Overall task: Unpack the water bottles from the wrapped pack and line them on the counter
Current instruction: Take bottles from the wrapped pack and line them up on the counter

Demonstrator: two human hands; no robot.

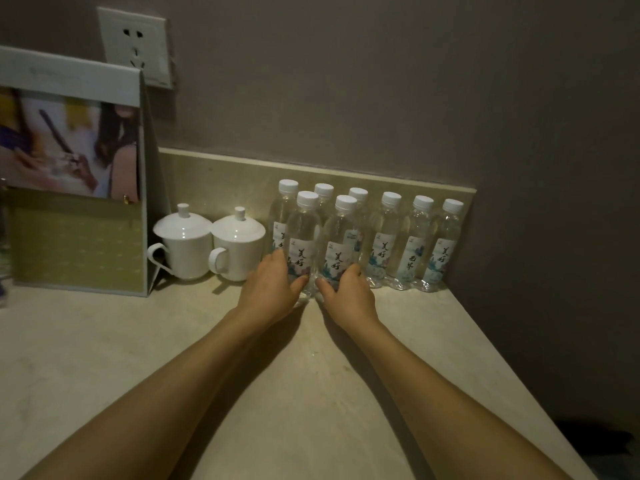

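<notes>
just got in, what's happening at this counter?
A person is setting out water bottles on the counter. The left hand grips one front bottle and the right hand grips the front bottle beside it. Six more bottles stand upright along the backsplash behind and to the right. Two lidded white cups sit to the left. No wrapping is in view.

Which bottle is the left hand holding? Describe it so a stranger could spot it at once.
Start at the two white lidded cups by the backsplash and move right to the water bottles. Two bottles stand forward of the back row; the left hand wraps the left front bottle. Unlike the right front bottle, held by the right hand, it is the front one nearer the cups.
</notes>
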